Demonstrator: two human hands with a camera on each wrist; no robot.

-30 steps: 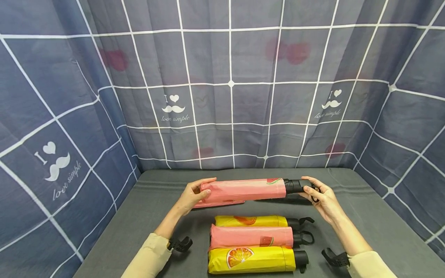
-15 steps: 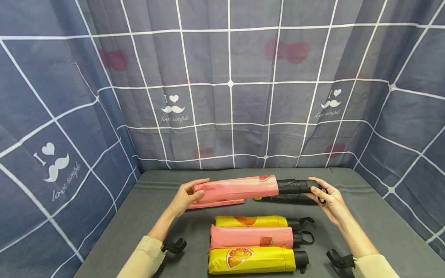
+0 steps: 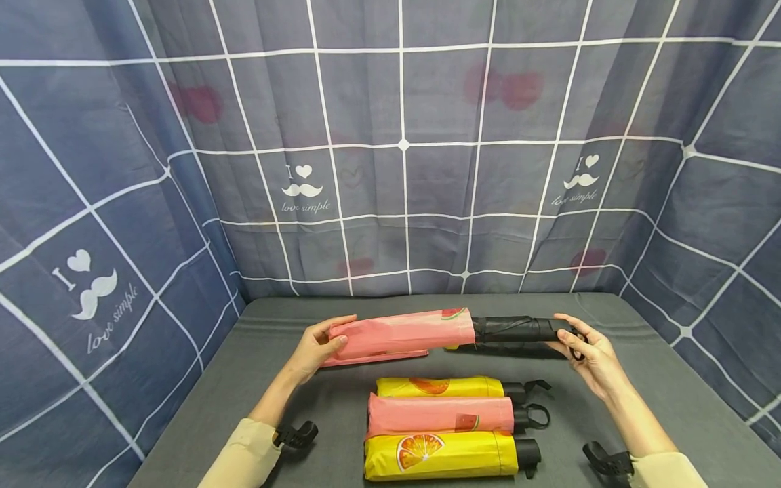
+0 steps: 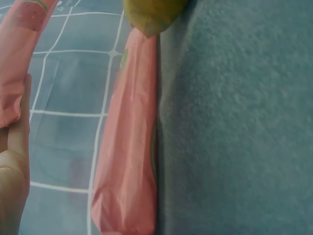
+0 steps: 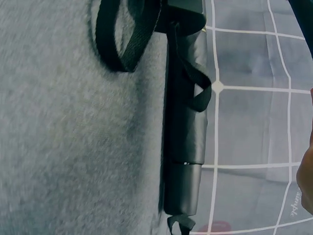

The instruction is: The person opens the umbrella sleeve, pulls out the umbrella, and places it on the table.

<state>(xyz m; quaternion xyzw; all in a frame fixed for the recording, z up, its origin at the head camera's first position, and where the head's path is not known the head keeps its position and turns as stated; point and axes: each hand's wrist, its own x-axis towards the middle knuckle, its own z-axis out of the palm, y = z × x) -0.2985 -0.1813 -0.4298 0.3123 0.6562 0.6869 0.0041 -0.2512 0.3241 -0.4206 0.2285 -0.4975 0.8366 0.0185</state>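
In the head view, my left hand (image 3: 315,350) pinches the closed end of a pink umbrella sleeve (image 3: 399,333) with a watermelon print. My right hand (image 3: 592,354) grips the handle end of a black folded umbrella (image 3: 512,329), whose left part is hidden inside that sleeve. Both are held level above the table. Below and behind them lies another pink sleeve (image 4: 129,142), seen whole in the left wrist view. A black folded umbrella (image 5: 186,132) with a wrist strap lies under the held one. Part of my right hand (image 5: 305,181) shows at the right wrist view's edge.
Nearer me lie a yellow sleeved umbrella (image 3: 451,387), a pink one (image 3: 439,415) and a front yellow one (image 3: 442,456), side by side with black handles rightward. Checked curtains (image 3: 372,183) enclose the grey table (image 3: 244,379) at the back and sides.
My hands have moved apart, the left one leftward with the sleeve and the right one rightward with the umbrella. More of the black umbrella now shows outside the sleeve.
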